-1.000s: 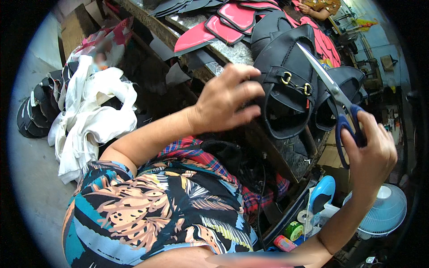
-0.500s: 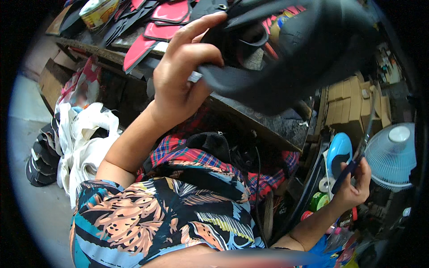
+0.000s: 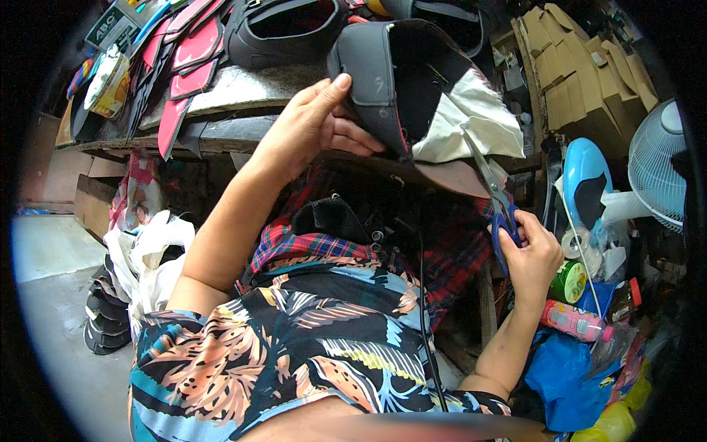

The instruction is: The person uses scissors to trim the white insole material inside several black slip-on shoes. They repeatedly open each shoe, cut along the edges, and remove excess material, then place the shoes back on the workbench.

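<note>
My left hand [image 3: 324, 118] grips the edge of a black sewn piece [image 3: 372, 77], raised above the front of the bench. The piece is rounded and hollow, with a stitched seam and white fabric [image 3: 475, 118] showing at its right side. What it is exactly, I cannot tell. In my right hand [image 3: 532, 254] is a pair of scissors [image 3: 502, 214] with dark blue handles. Its blades point up and left, overlapping the white fabric in view. Whether they touch the fabric is unclear.
Red and black flat pieces [image 3: 197, 48] lie on the wooden bench [image 3: 243, 88], beside another black sewn piece [image 3: 287, 33]. To the right stand cardboard pieces [image 3: 582, 59] and a fan [image 3: 659, 162]. A pink bottle [image 3: 574, 320] and bags sit lower right; white cloth [image 3: 158, 247] hangs at left.
The black piece has come down and turned, so its hollow inside and white fabric now show. My right hand has brought the scissors left and up to it.
</note>
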The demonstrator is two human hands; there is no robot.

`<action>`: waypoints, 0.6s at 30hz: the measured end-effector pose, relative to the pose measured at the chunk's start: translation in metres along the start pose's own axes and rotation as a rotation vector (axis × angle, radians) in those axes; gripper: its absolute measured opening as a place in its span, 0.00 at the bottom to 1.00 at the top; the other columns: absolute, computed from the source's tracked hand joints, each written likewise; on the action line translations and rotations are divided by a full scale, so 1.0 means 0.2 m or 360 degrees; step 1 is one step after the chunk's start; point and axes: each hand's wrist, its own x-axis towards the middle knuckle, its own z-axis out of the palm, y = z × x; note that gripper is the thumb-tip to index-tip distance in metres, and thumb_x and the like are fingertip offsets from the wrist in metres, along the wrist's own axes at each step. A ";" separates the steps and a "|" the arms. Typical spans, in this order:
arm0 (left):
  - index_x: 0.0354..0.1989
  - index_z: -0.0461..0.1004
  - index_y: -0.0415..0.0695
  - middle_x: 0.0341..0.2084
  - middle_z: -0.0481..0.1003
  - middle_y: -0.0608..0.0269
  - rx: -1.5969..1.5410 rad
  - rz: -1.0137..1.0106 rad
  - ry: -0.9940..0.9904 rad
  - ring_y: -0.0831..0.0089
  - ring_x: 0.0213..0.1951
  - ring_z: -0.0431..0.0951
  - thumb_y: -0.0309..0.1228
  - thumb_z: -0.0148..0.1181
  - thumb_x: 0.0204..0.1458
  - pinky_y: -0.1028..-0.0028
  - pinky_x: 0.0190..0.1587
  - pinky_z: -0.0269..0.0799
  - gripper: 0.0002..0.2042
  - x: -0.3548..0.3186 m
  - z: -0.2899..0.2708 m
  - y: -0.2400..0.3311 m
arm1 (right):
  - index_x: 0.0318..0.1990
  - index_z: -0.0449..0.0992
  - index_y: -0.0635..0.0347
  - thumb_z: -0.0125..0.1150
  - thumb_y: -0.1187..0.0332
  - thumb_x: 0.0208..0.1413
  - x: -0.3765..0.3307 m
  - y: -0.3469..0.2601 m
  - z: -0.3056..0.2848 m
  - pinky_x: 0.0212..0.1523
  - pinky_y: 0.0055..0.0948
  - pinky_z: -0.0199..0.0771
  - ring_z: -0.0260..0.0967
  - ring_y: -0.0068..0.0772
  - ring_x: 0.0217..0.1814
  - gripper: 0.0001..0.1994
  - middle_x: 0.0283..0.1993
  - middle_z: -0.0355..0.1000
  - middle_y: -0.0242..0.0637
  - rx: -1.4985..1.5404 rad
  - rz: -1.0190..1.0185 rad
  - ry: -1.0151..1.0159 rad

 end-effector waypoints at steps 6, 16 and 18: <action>0.68 0.57 0.41 0.48 0.73 0.47 0.1975 0.0997 0.0709 0.62 0.38 0.79 0.33 0.71 0.54 0.66 0.39 0.77 0.36 -0.09 0.05 0.12 | 0.38 0.82 0.56 0.79 0.65 0.37 -0.02 0.04 -0.04 0.31 0.39 0.70 0.73 0.41 0.27 0.18 0.25 0.74 0.36 0.0019 -0.0008 0.0050; 0.32 0.75 0.45 0.28 0.71 0.65 0.2887 0.1173 -0.0536 0.62 0.37 0.76 0.35 0.64 0.48 0.56 0.57 0.71 0.08 -0.01 0.37 0.01 | 0.42 0.82 0.56 0.78 0.66 0.40 0.07 0.02 -0.11 0.30 0.41 0.69 0.73 0.43 0.27 0.18 0.25 0.75 0.39 -0.0041 0.0062 0.0077; 0.31 0.74 0.45 0.27 0.70 0.64 0.2511 0.1432 -0.0805 0.62 0.36 0.76 0.34 0.64 0.47 0.59 0.51 0.73 0.08 0.00 0.36 0.00 | 0.41 0.82 0.54 0.77 0.64 0.42 0.10 0.02 -0.11 0.30 0.41 0.69 0.73 0.44 0.26 0.17 0.25 0.75 0.39 -0.0174 0.0152 -0.0051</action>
